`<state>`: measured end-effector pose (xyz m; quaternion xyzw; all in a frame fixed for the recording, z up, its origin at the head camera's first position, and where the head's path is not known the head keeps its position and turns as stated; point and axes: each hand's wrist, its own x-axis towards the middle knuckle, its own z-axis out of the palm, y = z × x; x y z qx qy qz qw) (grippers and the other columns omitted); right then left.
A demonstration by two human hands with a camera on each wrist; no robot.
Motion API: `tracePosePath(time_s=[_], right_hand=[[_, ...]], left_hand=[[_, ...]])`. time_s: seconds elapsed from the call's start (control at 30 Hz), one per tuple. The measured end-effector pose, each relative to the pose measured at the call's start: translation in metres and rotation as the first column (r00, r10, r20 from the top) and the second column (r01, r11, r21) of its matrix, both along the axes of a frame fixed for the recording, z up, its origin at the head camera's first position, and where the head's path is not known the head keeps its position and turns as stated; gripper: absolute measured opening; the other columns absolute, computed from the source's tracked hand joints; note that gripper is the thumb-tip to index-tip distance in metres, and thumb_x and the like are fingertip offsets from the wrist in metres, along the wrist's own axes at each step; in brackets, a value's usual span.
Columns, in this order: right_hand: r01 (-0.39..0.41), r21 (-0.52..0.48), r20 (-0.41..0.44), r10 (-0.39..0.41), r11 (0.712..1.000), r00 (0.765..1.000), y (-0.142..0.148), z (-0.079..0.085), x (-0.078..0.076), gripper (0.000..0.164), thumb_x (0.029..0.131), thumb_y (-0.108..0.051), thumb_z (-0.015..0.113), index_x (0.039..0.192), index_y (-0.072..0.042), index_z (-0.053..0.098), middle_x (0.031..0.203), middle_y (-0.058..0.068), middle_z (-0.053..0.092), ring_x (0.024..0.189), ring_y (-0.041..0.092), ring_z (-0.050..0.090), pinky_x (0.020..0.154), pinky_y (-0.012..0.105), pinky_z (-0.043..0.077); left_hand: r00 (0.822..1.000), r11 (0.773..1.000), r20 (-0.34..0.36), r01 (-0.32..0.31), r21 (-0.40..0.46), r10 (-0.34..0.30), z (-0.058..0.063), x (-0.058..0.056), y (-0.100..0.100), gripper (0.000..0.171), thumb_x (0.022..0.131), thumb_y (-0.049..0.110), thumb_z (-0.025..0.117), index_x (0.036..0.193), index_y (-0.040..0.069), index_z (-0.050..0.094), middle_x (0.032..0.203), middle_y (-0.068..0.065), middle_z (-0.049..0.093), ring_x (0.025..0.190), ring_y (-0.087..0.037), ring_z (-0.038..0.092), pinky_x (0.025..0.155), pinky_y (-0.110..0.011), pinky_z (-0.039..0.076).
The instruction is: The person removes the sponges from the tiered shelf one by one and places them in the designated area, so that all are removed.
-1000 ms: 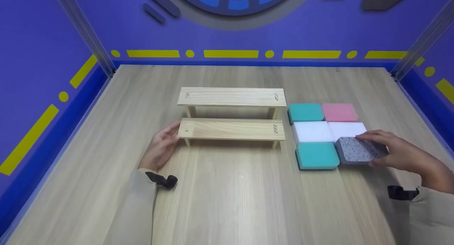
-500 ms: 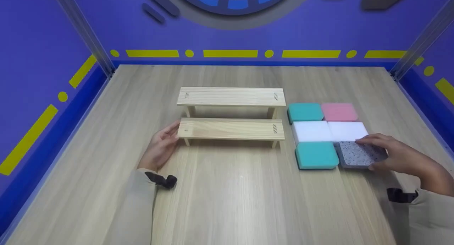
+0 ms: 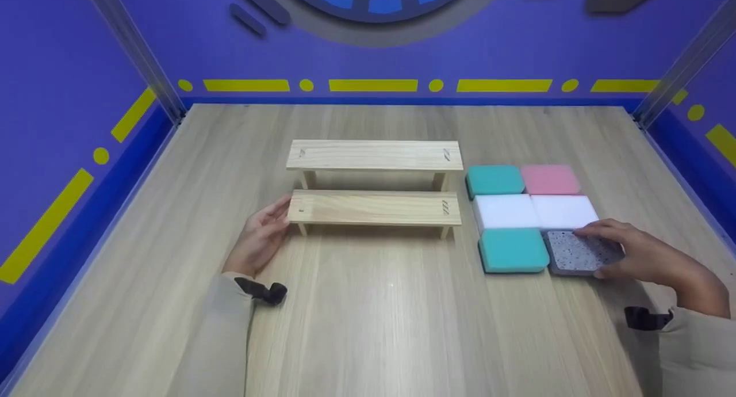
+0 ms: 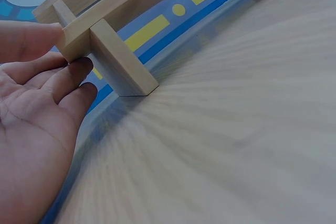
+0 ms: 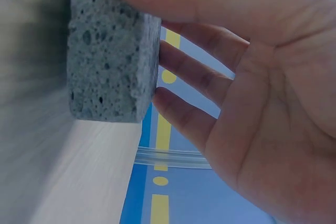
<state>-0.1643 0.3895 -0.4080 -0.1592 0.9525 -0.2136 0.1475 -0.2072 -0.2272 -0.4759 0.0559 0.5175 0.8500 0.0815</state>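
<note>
In the head view my right hand (image 3: 644, 253) holds a grey speckled sponge (image 3: 578, 252) by its front and back edges, thumb nearest me. The right wrist view shows the sponge's pitted side (image 5: 107, 66) between the thumb and fingers. It sits right of the near green sponge (image 3: 513, 250), just in front of a white sponge (image 3: 564, 212). My left hand (image 3: 261, 236) grips the left end of the lower step of a two-step wooden stand (image 3: 374, 208). In the left wrist view the thumb and fingers (image 4: 73, 80) meet that board's end, beside its leg.
Behind these, another white sponge (image 3: 505, 212), a second green sponge (image 3: 495, 180) and a pink sponge (image 3: 551, 179) lie close together. The stand's higher step (image 3: 374, 155) is at the back. Blue walls (image 3: 368, 63) with yellow marks border the wooden table (image 3: 374, 328).
My right hand has brought the grey sponge down and slightly towards me, uncovering more of the white sponge behind it. The left hand and the stand have stayed in place.
</note>
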Motion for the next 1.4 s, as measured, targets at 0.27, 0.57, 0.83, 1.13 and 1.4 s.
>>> tracePosePath(time_s=[0.27, 0.57, 0.83, 1.13, 1.4], right_hand=[[-0.004, 0.007, 0.02, 0.004, 1.0, 1.0, -0.0004, -0.0021, -0.0025, 0.072, 0.072, -0.006, 0.078, 0.136, 0.005, 0.047, 0.133, 0.032, 0.042, 0.121, 0.052, 0.037, 0.094, 0.07, 0.039], [-0.018, 0.017, 0.012, 0.018, 1.0, 1.0, 0.0, -0.0067, -0.003, 0.075, 0.071, -0.006, 0.079, 0.138, 0.003, 0.047, 0.134, 0.031, 0.044, 0.119, 0.048, 0.042, 0.091, 0.059, 0.046], [-0.015, 0.007, 0.024, 0.015, 1.0, 1.0, 0.0008, -0.0078, -0.0034, 0.076, 0.07, -0.004, 0.079, 0.138, 0.003, 0.046, 0.135, 0.032, 0.044, 0.124, 0.052, 0.038, 0.094, 0.064, 0.042], [-0.002, -0.006, 0.019, 0.002, 1.0, 1.0, -0.0011, -0.0076, -0.0027, 0.076, 0.07, -0.003, 0.079, 0.138, 0.004, 0.046, 0.136, 0.034, 0.043, 0.124, 0.054, 0.036, 0.095, 0.069, 0.039], [-0.011, -0.002, -0.004, 0.011, 1.0, 1.0, -0.0003, -0.0093, -0.0026, 0.075, 0.069, -0.002, 0.079, 0.137, 0.004, 0.047, 0.136, 0.034, 0.044, 0.123, 0.053, 0.038, 0.093, 0.066, 0.042]], left_hand=[[1.0, 1.0, -0.014, 0.001, -0.003, -0.001, -0.0007, -0.001, 0.0001, 0.062, 0.089, -0.018, 0.034, 0.147, -0.014, 0.012, 0.157, -0.027, 0.013, 0.146, -0.033, 0.015, 0.11, -0.02, 0.038], [1.0, 1.0, -0.011, -0.006, -0.018, 0.006, -0.0007, -0.003, 0.0, 0.061, 0.09, -0.018, 0.036, 0.147, -0.014, 0.015, 0.157, -0.027, 0.014, 0.147, -0.032, 0.014, 0.104, -0.016, 0.043], [1.0, 1.0, -0.017, -0.001, -0.008, 0.001, -0.0012, -0.0027, 0.0002, 0.061, 0.09, -0.018, 0.036, 0.147, -0.014, 0.014, 0.158, -0.026, 0.014, 0.147, -0.032, 0.015, 0.107, -0.018, 0.041], [1.0, 1.0, -0.007, -0.002, -0.011, 0.002, -0.0002, -0.0023, 0.0007, 0.061, 0.09, -0.018, 0.036, 0.147, -0.013, 0.015, 0.157, -0.026, 0.015, 0.146, -0.032, 0.016, 0.106, -0.018, 0.042], [1.0, 1.0, 0.001, -0.005, -0.017, 0.005, -0.0009, -0.0022, 0.0001, 0.061, 0.09, -0.018, 0.037, 0.147, -0.013, 0.015, 0.158, -0.025, 0.015, 0.145, -0.031, 0.019, 0.107, -0.019, 0.042]])
